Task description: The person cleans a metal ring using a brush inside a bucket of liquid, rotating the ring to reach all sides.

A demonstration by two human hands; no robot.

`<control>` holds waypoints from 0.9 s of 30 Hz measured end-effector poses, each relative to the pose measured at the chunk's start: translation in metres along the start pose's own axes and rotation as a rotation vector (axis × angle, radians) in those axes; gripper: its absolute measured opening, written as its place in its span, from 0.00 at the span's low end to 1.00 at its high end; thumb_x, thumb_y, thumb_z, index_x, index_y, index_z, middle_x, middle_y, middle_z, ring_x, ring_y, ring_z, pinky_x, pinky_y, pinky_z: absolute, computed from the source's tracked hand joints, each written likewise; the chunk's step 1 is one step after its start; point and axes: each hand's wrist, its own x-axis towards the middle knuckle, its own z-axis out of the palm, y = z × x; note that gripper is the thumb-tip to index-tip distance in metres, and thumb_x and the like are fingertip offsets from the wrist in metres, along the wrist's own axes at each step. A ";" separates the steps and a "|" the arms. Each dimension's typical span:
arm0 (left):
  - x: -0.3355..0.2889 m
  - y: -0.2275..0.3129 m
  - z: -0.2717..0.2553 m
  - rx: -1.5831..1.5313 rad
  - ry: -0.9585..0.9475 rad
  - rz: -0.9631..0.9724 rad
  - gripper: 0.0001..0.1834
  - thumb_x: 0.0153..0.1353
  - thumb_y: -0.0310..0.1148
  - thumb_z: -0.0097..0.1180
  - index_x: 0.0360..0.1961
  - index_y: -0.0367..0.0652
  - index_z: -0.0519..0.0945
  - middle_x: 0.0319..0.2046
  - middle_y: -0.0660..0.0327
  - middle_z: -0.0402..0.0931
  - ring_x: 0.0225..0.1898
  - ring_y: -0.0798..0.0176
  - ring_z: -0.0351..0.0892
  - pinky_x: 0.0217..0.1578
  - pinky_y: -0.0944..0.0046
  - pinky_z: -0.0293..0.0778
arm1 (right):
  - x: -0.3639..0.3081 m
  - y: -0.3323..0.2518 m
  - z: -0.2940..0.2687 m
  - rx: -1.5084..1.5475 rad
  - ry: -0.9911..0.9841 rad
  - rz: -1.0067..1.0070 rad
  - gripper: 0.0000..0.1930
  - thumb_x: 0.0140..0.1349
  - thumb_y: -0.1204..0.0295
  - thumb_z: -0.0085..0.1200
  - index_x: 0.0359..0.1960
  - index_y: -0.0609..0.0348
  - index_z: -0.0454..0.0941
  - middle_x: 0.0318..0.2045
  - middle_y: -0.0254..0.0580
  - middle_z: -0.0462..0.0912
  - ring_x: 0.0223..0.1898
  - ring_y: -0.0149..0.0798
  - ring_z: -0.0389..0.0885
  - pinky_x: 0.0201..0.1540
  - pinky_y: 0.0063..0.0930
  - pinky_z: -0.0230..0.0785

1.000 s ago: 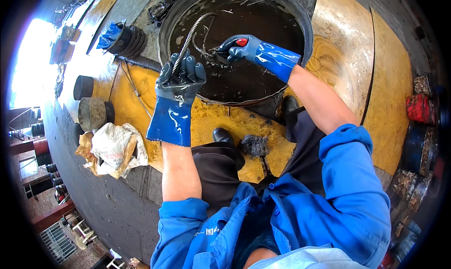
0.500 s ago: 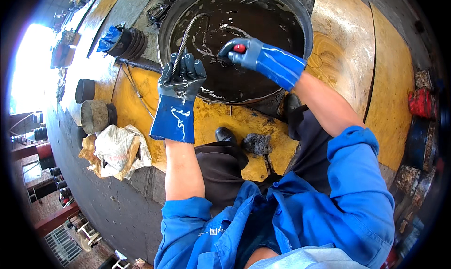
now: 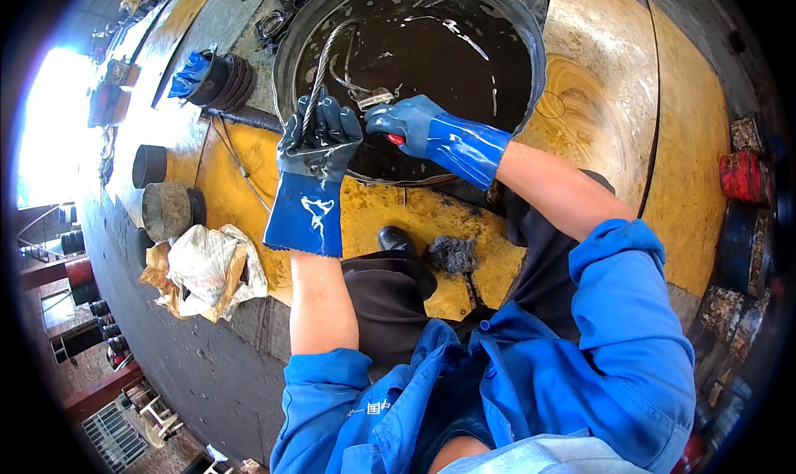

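My left hand (image 3: 320, 132), in a grey-and-blue rubber glove, is palm up with its fingers curled around a steel wire rope (image 3: 320, 72). The rope rises from the palm, bends over at its top and comes down into dark liquid in a large round metal tub (image 3: 536, 68). My right hand (image 3: 406, 126), gloved alike, is closed on a red-handled brush (image 3: 396, 139). Its shiny metal band (image 3: 376, 99) shows past the fingers, close to the hanging rope; the bristles are hard to make out. Both hands are over the near side of the tub.
Yellow boards (image 3: 580, 101) surround the tub. At the left stand a dark bucket with blue plastic (image 3: 217, 76) and short metal cylinders (image 3: 166, 209), beside a crumpled white sack (image 3: 207, 267). A dark shaggy clump (image 3: 452, 254) lies between my boots. Red metal parts (image 3: 745, 180) are at far right.
My right hand has moved left and slightly down, toward the wire rope, and turned so the brush's metal band shows. My left hand stays nearly in place, still holding the rope.
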 end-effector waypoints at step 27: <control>-0.011 0.008 0.009 0.057 0.030 -0.049 0.12 0.66 0.34 0.54 0.44 0.43 0.85 0.48 0.53 0.84 0.49 0.51 0.84 0.58 0.42 0.70 | 0.015 0.064 -0.071 1.093 0.418 0.506 0.10 0.67 0.78 0.55 0.47 0.59 0.84 0.42 0.40 0.88 0.38 0.31 0.86 0.41 0.26 0.82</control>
